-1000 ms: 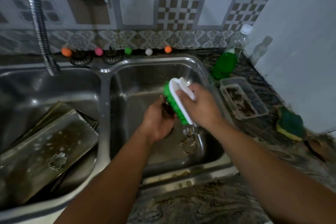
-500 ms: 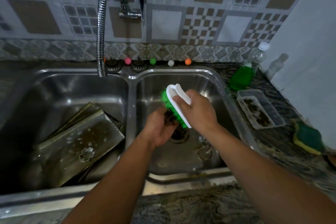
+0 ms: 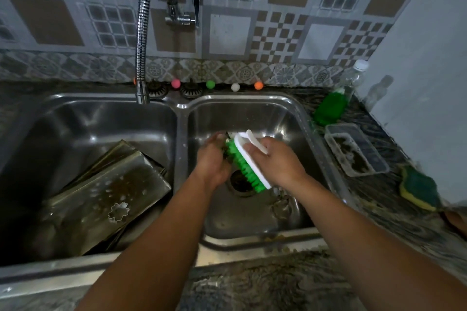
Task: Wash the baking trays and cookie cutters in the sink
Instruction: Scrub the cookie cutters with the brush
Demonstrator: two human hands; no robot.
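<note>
Right hand point(image 3: 276, 159) grips brush point(image 3: 249, 163), bristles against curled left hand point(image 3: 212, 159).

Over the right basin point(image 3: 285, 118) of a double steel sink, the right hand point(image 3: 279, 161) grips a white-backed brush point(image 3: 249, 159) by its handle, green bristles turned toward the left hand point(image 3: 212, 159). The left hand curls around something small and dark, pressed against the bristles; what it is cannot be told. Below them sits the drain point(image 3: 240, 182), and a cutter point(image 3: 281, 206) lies on the basin floor. In the left basin point(image 3: 75, 121), wet trays point(image 3: 106, 197) lean stacked, a flower-shaped cutter point(image 3: 118, 212) on top. A soap bottle point(image 3: 333, 103), a plastic tub point(image 3: 356, 153) and a sponge point(image 3: 418, 188) sit on the counter at right.
</note>
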